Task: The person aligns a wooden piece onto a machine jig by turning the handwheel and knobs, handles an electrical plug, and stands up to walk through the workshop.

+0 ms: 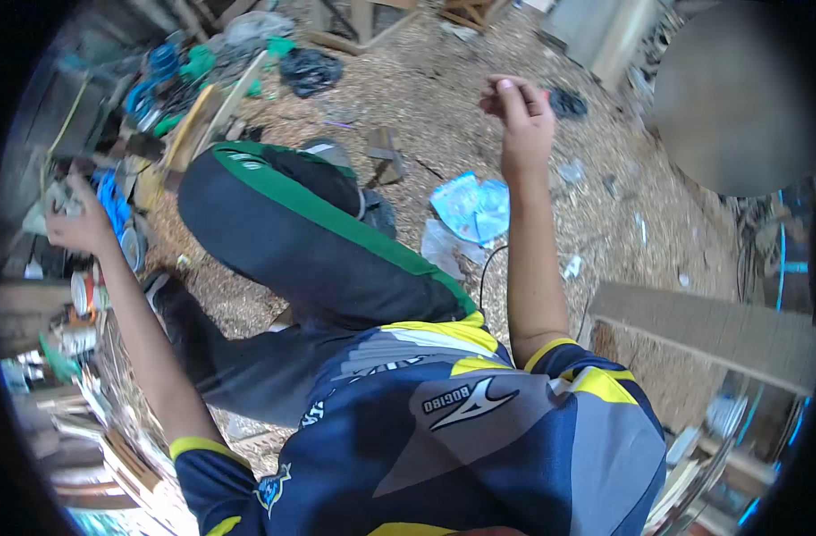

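My right hand (522,121) is raised in front of me, over the littered ground. Its fingers curl in under the thumb, and I cannot make out whether anything small is between them. A little red shows beside its fingers, next to a dark object (569,103) on the ground. Far to the left, my left hand (82,219) reaches toward the cluttered side with thumb and fingers apart. A thin yellow strip (67,121) rises close to its fingertips; whether they touch is unclear. Blue cloth or plastic (113,205) lies just beside that hand.
Wood shavings cover the ground (426,98). A blue plastic bag (471,205) and a wood block (386,154) lie near my bent leg. A wide board (703,330) stands at right, a round pale surface (739,98) above it. Planks (216,112) and a black bag (310,71) lie upper left.
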`<state>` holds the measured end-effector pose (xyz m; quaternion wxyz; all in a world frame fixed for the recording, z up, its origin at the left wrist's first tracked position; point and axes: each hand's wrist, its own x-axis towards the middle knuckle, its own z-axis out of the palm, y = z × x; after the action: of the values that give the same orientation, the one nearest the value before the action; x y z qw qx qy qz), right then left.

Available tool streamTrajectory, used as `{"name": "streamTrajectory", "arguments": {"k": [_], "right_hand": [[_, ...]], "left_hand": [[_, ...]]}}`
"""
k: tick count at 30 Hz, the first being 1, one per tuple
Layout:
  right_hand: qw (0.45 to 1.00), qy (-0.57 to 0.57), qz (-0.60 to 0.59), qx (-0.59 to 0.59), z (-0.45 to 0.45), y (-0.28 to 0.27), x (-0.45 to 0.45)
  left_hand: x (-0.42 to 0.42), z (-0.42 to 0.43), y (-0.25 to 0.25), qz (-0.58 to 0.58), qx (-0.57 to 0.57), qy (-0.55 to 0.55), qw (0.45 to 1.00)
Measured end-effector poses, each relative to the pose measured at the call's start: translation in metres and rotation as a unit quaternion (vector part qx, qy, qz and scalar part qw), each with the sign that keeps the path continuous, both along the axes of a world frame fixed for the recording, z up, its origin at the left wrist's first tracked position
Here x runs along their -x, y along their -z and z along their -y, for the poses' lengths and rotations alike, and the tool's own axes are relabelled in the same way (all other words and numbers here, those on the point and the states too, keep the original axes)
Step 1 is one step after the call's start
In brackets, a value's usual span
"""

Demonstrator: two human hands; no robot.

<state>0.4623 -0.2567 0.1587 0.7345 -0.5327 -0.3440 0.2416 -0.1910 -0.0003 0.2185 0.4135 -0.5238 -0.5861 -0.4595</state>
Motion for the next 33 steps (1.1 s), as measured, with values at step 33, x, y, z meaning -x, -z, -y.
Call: {"name": "streamTrajectory", "arguments": {"k": [33], "right_hand": [[0.656, 0.104, 0.426, 0.615, 0.297, 0.306, -0.002]], "left_hand": [[-0.373, 0.074, 0.047, 0.265, 0.228, 0.692, 0.632]]}}
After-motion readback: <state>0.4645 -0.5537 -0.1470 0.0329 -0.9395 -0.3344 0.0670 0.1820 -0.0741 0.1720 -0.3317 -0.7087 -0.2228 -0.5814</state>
